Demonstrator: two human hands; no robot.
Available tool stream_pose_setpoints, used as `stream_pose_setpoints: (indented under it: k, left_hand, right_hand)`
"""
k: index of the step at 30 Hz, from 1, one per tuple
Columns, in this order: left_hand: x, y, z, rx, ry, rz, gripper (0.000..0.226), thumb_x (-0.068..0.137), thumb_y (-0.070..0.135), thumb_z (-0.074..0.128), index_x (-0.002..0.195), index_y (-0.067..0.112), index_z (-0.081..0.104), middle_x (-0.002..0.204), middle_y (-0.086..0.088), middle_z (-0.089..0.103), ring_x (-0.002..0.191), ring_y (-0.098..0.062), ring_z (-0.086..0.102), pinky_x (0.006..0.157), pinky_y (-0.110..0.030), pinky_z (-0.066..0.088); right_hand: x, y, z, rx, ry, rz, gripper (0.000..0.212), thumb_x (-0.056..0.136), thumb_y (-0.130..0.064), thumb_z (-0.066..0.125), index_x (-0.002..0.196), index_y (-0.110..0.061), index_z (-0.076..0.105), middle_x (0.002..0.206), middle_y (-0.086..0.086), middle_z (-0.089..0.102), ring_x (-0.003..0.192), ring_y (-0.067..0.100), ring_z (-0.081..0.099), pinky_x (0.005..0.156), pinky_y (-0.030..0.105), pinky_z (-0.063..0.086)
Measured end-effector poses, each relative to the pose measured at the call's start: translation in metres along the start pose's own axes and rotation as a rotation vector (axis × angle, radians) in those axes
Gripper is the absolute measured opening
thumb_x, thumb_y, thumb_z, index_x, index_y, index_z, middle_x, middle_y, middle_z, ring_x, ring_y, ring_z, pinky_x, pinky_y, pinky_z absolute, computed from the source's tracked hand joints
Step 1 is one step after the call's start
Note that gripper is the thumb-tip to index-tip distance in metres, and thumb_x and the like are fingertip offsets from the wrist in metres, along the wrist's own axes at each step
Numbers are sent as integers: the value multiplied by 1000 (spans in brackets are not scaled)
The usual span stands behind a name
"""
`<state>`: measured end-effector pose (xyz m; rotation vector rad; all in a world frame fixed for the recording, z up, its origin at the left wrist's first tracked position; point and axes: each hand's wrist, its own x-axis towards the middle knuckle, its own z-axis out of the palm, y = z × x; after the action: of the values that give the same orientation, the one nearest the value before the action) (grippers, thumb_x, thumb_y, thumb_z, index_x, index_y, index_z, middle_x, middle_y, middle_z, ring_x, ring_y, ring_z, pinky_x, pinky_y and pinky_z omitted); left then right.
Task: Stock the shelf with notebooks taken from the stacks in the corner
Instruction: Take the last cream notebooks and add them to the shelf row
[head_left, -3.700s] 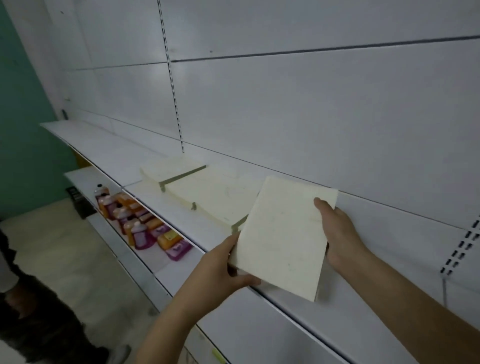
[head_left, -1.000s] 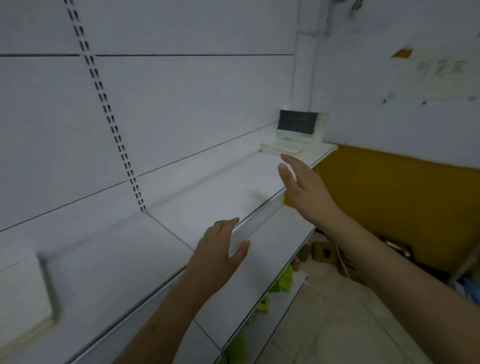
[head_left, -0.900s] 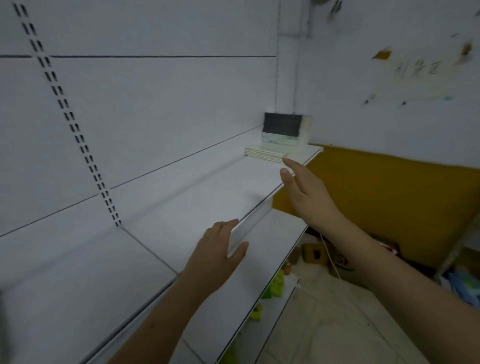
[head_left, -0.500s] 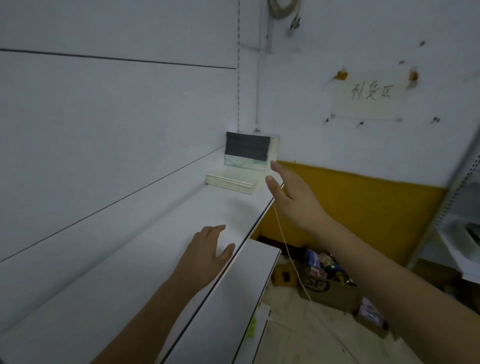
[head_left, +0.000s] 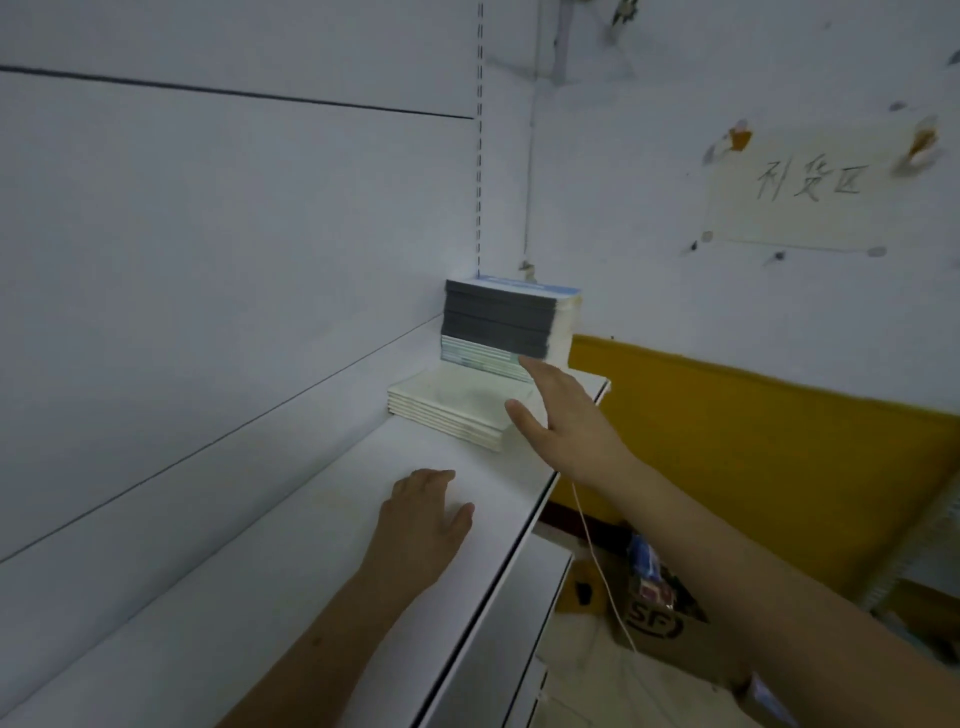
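Reaching for restock: the low cream notebook stack (head_left: 457, 413) lies on the shelf (head_left: 322, 545) end in the corner, a taller dark stack (head_left: 506, 325) behind it. The right hand (head_left: 563, 415), fingers straight and empty, hovers at its near edge; the left hand (head_left: 423, 519) rests flat. Next, I judge, pinch the top few.

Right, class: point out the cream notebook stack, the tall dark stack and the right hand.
cream notebook stack (head_left: 457, 402), head view, top cover
tall dark stack (head_left: 496, 325), head view, dark spines
right hand (head_left: 563, 415), head view, back of hand
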<state>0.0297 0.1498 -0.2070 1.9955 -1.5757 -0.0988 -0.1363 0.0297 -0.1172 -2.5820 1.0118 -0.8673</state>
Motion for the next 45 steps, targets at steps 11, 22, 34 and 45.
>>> stream_pose_setpoints:
  k: [11, 22, 34, 45]
  left_hand:
    - [51, -3, 22, -65, 103, -245, 55, 95, 53, 31, 132, 21, 55, 133, 5, 52, 122, -12, 47, 101, -24, 33]
    - [59, 17, -6, -1586, 560, -894, 35, 94, 12, 46, 125, 5, 60, 107, -21, 71, 92, -37, 68, 74, -46, 56]
    - [22, -2, -22, -1612, 506, -983, 33, 97, 16, 46, 125, 4, 58, 116, -18, 69, 103, -34, 68, 86, -49, 54]
    - [19, -4, -21, -1601, 515, -893, 37, 92, 12, 52, 126, 1, 58, 109, -22, 70, 86, -32, 72, 73, -43, 61]
  right_hand:
    - [42, 77, 106, 25, -81, -143, 74, 87, -71, 32, 131, -18, 60, 138, 1, 56, 129, 15, 51, 113, 21, 22]
    - [34, 48, 97, 448, -240, -441, 68, 90, -74, 23, 139, -33, 50, 143, -15, 48, 132, -5, 37, 114, 21, 22]
    - [59, 63, 128, 149, 22, -219, 46, 100, -34, 35, 119, -5, 66, 111, 13, 71, 99, 27, 69, 91, 37, 51]
    - [16, -13, 98, 457, -322, -405, 56, 96, -59, 31, 141, -30, 46, 138, -11, 54, 126, 2, 47, 108, 20, 33]
